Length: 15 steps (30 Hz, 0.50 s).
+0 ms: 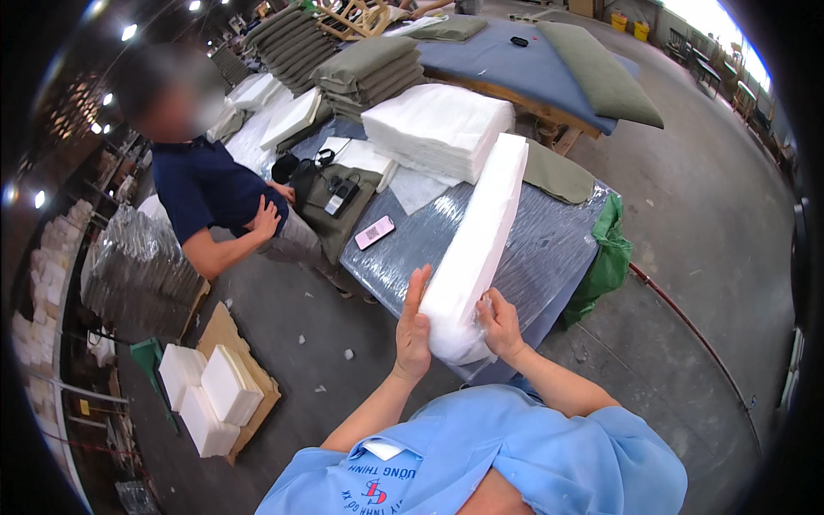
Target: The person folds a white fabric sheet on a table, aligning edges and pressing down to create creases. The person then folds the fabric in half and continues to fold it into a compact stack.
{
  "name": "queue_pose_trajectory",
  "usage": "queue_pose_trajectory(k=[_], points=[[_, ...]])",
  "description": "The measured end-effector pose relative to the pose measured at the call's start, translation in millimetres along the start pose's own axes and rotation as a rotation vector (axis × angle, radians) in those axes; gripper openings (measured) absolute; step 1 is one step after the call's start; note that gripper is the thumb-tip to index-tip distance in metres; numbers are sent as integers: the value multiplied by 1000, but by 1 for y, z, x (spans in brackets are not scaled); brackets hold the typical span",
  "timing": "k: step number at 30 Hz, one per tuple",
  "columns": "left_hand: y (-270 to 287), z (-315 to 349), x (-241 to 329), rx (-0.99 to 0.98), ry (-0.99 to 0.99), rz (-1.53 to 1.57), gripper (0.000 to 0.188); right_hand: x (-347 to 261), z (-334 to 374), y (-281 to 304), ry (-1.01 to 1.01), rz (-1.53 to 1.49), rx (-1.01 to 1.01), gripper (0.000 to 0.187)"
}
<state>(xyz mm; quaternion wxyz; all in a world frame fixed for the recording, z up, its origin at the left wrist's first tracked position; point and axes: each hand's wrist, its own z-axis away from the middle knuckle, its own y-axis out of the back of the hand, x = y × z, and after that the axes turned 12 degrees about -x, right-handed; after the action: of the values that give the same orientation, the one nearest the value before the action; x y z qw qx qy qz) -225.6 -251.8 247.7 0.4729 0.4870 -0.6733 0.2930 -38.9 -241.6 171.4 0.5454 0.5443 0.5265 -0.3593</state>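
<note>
A long white block (481, 227), which looks like a foam cushion wrapped in soft wadding, stands on its edge on the plastic-covered table. Its near end, rounded and loosely covered, faces my body. My left hand (413, 339) rests flat along the left side of that end, fingers stretched out. At the right side, my right hand (500, 326) has its fingers curled in a pinch on the white wadding near the corner. Behind the block's far end lies a thick stack of white wadding sheets (438, 124). A phone (374, 233) lies on the table, left of the block.
The table (541, 266) has a green plastic bag (605, 257) hanging at its right corner. Another person (210, 189) stands at the left. Folded olive covers (369, 73) are piled farther back. White foam blocks (219, 390) sit on cardboard on the floor. A red hose (687, 322) runs at right.
</note>
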Motion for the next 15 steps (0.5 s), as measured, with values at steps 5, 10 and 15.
queue_pose_trajectory(k=[5,10,15], points=[[-5,-39,21,-132,-216,-453,82,-17,-26,25,64,-3,41,27],[-15,-48,31,-94,-226,-821,81,-11,-35,34,64,-50,1,23],[-12,-31,21,-93,-234,-881,65,2,-37,25,168,-215,-57,17]])
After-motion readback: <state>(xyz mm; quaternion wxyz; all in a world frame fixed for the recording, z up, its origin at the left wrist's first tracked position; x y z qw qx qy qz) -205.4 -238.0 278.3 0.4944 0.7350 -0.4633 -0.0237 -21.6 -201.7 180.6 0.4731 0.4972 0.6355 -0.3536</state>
